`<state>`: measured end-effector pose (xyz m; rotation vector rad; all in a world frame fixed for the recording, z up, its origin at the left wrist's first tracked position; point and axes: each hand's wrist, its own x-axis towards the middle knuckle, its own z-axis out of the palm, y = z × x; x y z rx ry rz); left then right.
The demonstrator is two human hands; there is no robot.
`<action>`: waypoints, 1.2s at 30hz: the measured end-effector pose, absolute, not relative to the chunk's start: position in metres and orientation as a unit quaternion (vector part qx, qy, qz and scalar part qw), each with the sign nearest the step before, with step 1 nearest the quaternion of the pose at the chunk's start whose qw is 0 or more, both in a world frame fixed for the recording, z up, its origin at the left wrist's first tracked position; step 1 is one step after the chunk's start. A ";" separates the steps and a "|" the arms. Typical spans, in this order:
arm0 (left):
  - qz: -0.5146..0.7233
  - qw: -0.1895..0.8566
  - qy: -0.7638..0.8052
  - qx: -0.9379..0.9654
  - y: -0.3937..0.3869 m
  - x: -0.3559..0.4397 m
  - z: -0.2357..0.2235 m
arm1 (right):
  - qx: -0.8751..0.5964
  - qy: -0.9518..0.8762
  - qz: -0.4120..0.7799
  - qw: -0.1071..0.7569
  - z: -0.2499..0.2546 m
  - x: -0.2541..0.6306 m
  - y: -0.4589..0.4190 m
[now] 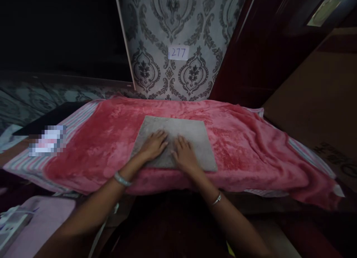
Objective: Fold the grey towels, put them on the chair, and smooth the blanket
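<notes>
A grey rectangular cloth (195,139) lies spread flat on a pink plush blanket (237,139). My left hand (154,144) rests on the cloth's left half, its fingers stretched out toward the middle. On the near middle part of the same cloth lies my right hand (184,153), palm down with fingers spread. Neither hand grips anything. Both wrists wear a band or bracelet.
A paper marked 277 (178,52) is on the patterned wall behind. A dark screen (61,34) stands at the back left, a cardboard box (320,98) at the right. A blurred-out item (48,140) lies on the blanket's striped left border. A white power strip (13,228) sits lower left.
</notes>
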<state>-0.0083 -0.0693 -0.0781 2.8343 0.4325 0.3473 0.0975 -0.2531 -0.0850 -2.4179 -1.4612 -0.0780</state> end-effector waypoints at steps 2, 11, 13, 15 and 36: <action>0.095 0.100 0.160 0.977 -0.089 -0.022 -0.085 | -0.835 -0.532 -0.015 0.144 -0.095 0.078 -0.252; 0.086 0.082 0.197 0.973 -0.098 -0.027 -0.082 | -0.873 -0.468 -0.049 0.127 -0.115 0.103 -0.298; 0.100 0.086 0.199 0.971 -0.099 -0.027 -0.084 | -0.879 -0.447 -0.077 0.144 -0.124 0.110 -0.313; 0.110 0.088 0.199 0.970 -0.099 -0.028 -0.086 | -0.883 -0.428 -0.102 0.165 -0.135 0.117 -0.327; 0.318 0.535 0.385 0.682 -0.037 -0.107 -0.099 | -0.831 -0.396 -0.193 0.340 -0.189 0.135 -0.380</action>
